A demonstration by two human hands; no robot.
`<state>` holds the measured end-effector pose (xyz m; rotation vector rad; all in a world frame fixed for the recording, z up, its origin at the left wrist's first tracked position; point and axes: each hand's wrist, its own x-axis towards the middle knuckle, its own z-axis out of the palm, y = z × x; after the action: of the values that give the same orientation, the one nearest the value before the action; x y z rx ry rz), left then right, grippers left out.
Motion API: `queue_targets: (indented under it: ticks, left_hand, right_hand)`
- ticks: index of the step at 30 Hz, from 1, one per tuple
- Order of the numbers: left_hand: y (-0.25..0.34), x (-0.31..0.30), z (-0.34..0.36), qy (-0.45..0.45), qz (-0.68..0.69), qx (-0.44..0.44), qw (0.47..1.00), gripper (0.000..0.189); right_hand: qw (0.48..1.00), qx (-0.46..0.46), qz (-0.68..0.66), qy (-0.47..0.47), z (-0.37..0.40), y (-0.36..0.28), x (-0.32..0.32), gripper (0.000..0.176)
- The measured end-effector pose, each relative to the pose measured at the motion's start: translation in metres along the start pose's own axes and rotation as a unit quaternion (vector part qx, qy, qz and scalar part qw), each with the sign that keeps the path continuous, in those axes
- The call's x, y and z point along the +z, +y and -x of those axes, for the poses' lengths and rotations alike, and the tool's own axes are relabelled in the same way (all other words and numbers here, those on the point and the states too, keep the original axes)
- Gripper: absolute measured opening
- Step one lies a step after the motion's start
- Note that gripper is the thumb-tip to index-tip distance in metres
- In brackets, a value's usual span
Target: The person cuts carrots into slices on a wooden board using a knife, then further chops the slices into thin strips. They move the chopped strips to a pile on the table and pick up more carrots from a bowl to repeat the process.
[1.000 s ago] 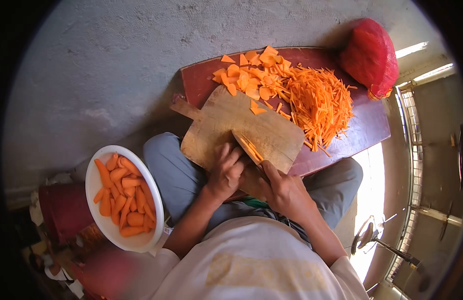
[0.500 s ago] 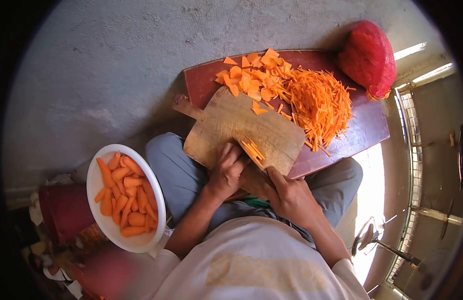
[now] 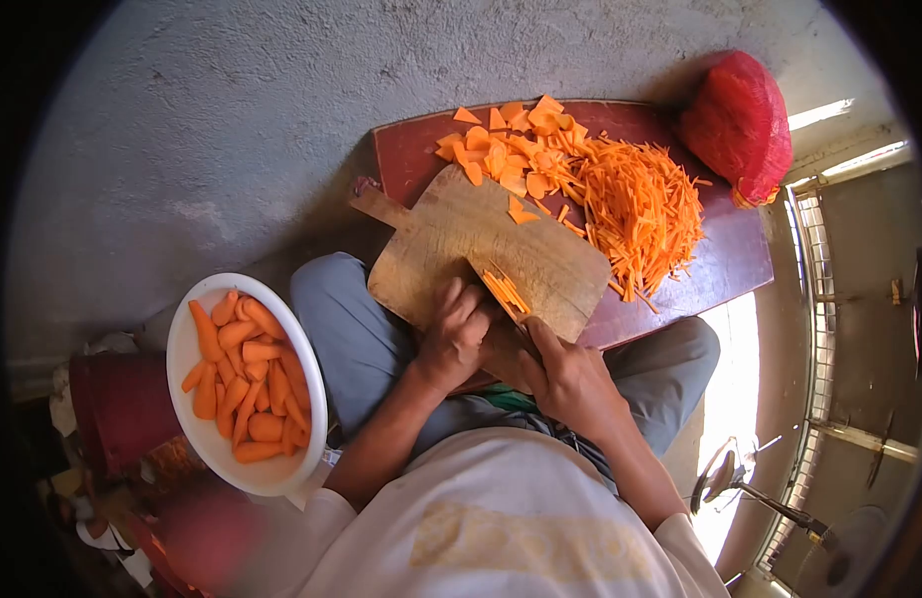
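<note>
My right hand [image 3: 578, 387] is closed round the handle end of a knife [image 3: 499, 294], whose blade slants across the wooden cutting board [image 3: 421, 259]. Cut carrot sticks [image 3: 507, 291] lie along the blade's right side. My left hand [image 3: 455, 334] rests on the board just left of the blade, with its fingers bent and pressed down; whatever is under the fingertips is hidden. Two small carrot pieces [image 3: 521, 210] lie near the board's upper edge. Beyond the board are a heap of carrot slices [image 3: 501, 149] and a larger heap of shredded carrot [image 3: 642, 214].
The board overlaps a dark red table [image 3: 720, 244]. A red net bag [image 3: 737, 125] sits at its far right corner. A white basin [image 3: 319, 399] of peeled carrots [image 3: 250, 389] stands at the left, near a red bucket [image 3: 122, 409]. A fan [image 3: 725, 473] stands at the lower right.
The view has shifted slightly. The knife blade and my right hand stand a little differently beside the cut sticks. My left hand stays bent on the board.
</note>
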<state>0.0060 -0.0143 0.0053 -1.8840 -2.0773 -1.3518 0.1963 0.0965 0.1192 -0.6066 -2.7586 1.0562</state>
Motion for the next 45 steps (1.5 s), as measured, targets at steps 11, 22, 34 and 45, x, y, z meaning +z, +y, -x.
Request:
queue_targets:
  ticks: [11, 22, 34, 45]
  left_hand:
    - [0.002, 0.001, 0.009, -0.002, -0.030, 0.005, 1.000, 0.029]
    - [-0.002, 0.002, 0.005, 0.013, -0.015, 0.014, 1.000, 0.027]
    - [0.003, 0.001, 0.002, 0.106, 0.054, -0.065, 0.991, 0.010]
    - [0.003, -0.016, -0.004, 0.083, 0.022, -0.092, 0.992, 0.005]
  right_hand:
    - [0.999, 0.035, -0.026, -0.028, -0.003, -0.006, -0.001, 0.038]
    - [0.999, 0.006, -0.045, -0.001, 0.006, -0.011, -0.009, 0.036]
    - [0.998, 0.034, -0.053, -0.013, 0.015, -0.020, -0.011, 0.038]
    - [0.973, 0.161, -0.121, 0.112, -0.001, 0.095, -0.059, 0.027]
